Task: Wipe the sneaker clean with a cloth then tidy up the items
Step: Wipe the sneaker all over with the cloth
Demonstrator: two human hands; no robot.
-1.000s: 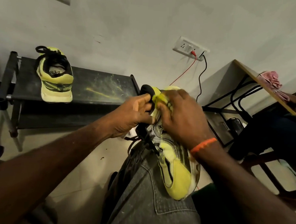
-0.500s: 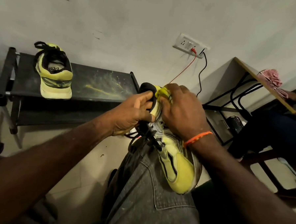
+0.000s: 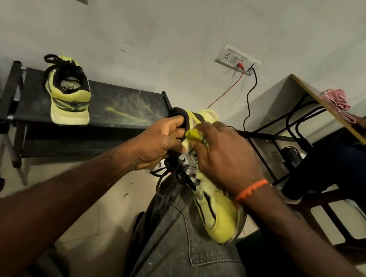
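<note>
A: So where's the sneaker (image 3: 216,216)?
B: On the lap, left hand (image 3: 158,143) gripping its black collar.
A: And the right hand (image 3: 225,159)?
B: Clutching the cloth (image 3: 196,136) against its side.

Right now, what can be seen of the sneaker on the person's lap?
The sneaker is pale yellow-green with black stripes, black laces and a dark padded collar. It lies tilted on the grey-jeaned thigh, toe toward the camera. The left hand grips its collar; the right hand presses a yellow cloth against its side near the heel.
</note>
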